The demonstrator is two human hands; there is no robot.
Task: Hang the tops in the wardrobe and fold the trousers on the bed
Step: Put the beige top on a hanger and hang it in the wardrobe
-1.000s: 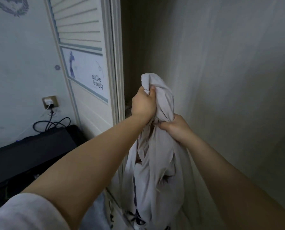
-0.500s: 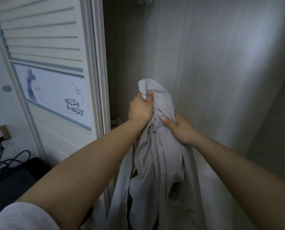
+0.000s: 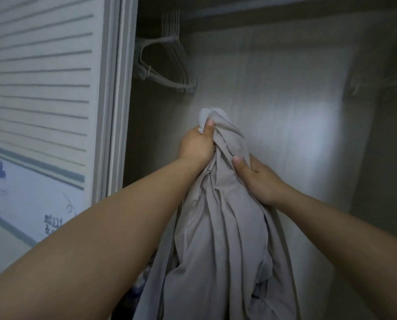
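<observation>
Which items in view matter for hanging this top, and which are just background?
Job:
- pale grey fabric garment, gripped by left hand and right hand
- white wire hangers on the wardrobe rail

Background:
- white slatted sliding door
- printed door panel

hangers [image 3: 167,63] on rail [image 3: 273,13], door [image 3: 54,88] left

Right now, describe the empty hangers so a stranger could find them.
Look inside the open wardrobe, up at its rail. The bunch of white hangers hangs at the rail's left end, beside the slatted door; unlike the grey top gripped below, they carry nothing.
</observation>
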